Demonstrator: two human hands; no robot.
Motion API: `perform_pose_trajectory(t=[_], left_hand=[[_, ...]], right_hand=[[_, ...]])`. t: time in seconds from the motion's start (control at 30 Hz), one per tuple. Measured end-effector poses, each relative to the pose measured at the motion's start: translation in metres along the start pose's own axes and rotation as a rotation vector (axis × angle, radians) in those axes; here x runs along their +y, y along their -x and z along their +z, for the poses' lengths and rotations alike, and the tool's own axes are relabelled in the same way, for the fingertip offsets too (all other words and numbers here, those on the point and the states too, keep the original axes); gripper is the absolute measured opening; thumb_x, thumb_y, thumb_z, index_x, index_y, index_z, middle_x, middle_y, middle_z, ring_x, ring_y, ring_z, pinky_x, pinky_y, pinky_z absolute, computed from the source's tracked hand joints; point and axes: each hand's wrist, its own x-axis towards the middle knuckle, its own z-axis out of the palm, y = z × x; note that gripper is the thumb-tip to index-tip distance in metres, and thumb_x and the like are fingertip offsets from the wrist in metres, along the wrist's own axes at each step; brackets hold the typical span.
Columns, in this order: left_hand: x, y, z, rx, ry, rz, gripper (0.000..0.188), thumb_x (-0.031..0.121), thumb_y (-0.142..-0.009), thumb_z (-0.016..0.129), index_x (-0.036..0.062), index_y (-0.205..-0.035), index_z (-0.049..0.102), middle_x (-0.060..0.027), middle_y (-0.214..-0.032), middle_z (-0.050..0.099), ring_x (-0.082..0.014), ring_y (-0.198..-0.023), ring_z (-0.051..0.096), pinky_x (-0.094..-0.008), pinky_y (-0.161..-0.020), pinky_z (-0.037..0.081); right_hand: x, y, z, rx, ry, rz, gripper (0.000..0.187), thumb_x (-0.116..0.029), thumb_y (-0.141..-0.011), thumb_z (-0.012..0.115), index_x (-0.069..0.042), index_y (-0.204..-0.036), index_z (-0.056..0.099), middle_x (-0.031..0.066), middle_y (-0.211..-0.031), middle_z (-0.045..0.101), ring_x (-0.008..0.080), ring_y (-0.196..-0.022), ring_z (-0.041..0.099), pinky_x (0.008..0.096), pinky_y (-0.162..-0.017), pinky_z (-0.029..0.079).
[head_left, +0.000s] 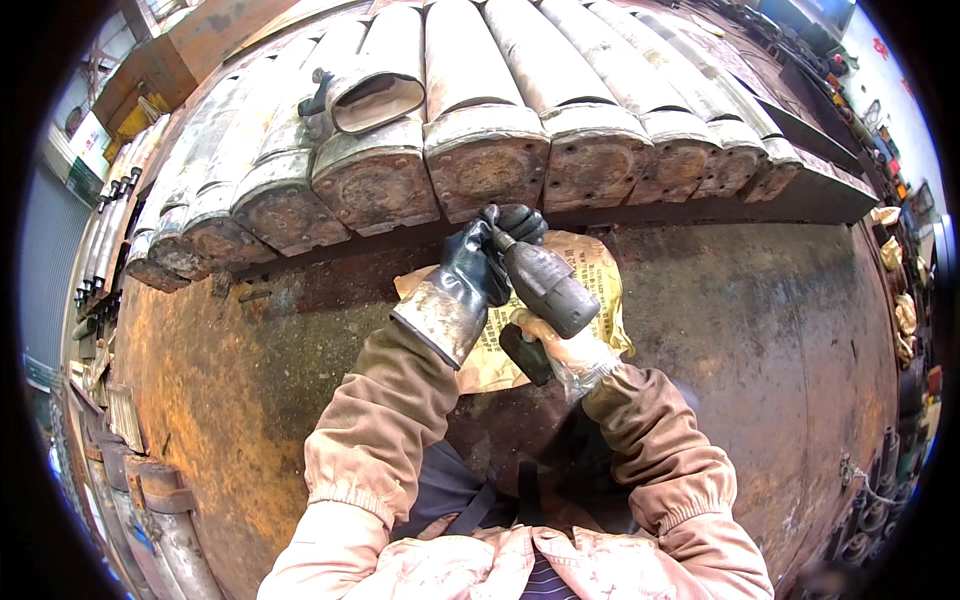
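Note:
A dark grey cordless power tool [553, 287] is held in front of me, its nose tilted away and to the left. My right hand [567, 352], in a thin clear glove, is closed round its handle beside the black battery block [525, 355]. My left hand [477, 262], in a black rubber glove with a stained pale cuff, has its fingers closed at the tool's nose. Whatever sits in the nose is hidden by those fingers. Just beyond stands a row of worn grey metal cylinders [487, 165] with rusty, bolt-holed end faces.
A loose black glove [378, 100], its pale-lined opening facing me, lies on one cylinder. Under my hands, a yellow printed sack [610, 300] rests on the rusty steel plate [740, 330]. More cylinders [165, 500] lie at the lower left. A dark steel beam [720, 208] runs below the row.

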Motion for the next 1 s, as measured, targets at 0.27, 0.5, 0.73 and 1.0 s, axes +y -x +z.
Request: perform_pose_trajectory(t=[0.27,0.5,0.73,1.0], left_hand=[[0.0,-0.003,0.009,0.05,-0.132,0.206,0.022,0.009,-0.096,0.044,-0.0052,-0.102,0.06,-0.0312,-0.106,0.066,-0.0462,-0.097,0.066,-0.0561,-0.092,0.055],[0.004,0.005,0.013,-0.033,0.175,-0.187,0.044,0.035,-0.101,0.047,-0.0042,-0.109,0.064,-0.0245,-0.114,0.067,-0.0379,-0.109,0.064,-0.0493,-0.101,0.05],[0.009,0.004,0.01,0.017,-0.694,0.473,0.021,0.002,-0.098,0.047,-0.0059,-0.108,0.063,-0.027,-0.109,0.068,-0.0375,-0.099,0.069,-0.0504,-0.089,0.058],[0.013,-0.011,-0.025,0.116,-1.171,0.146,0.03,0.016,-0.094,0.066,-0.007,-0.113,0.064,-0.0171,-0.106,0.07,-0.0224,-0.093,0.068,-0.033,-0.085,0.055]], right_hand=[[0.003,-0.001,-0.001,-0.002,-0.076,0.11,0.01,-0.011,-0.087,0.07,-0.007,-0.084,0.061,-0.0011,-0.07,0.054,0.0104,-0.065,0.051,0.0283,-0.062,0.041],[0.005,-0.001,0.002,-0.024,-0.192,0.122,0.014,-0.013,-0.089,0.069,-0.008,-0.081,0.06,-0.0016,-0.069,0.053,0.0096,-0.064,0.049,0.0273,-0.061,0.039],[-0.004,0.002,0.001,-0.016,-0.238,0.193,0.013,-0.011,-0.089,0.069,-0.007,-0.081,0.06,-0.001,-0.069,0.053,0.0101,-0.064,0.049,0.0271,-0.061,0.039],[0.0,-0.005,-0.001,0.076,-0.281,0.113,0.009,-0.008,-0.086,0.069,-0.006,-0.085,0.06,0.0,-0.069,0.054,0.0106,-0.064,0.05,0.0269,-0.061,0.039]])
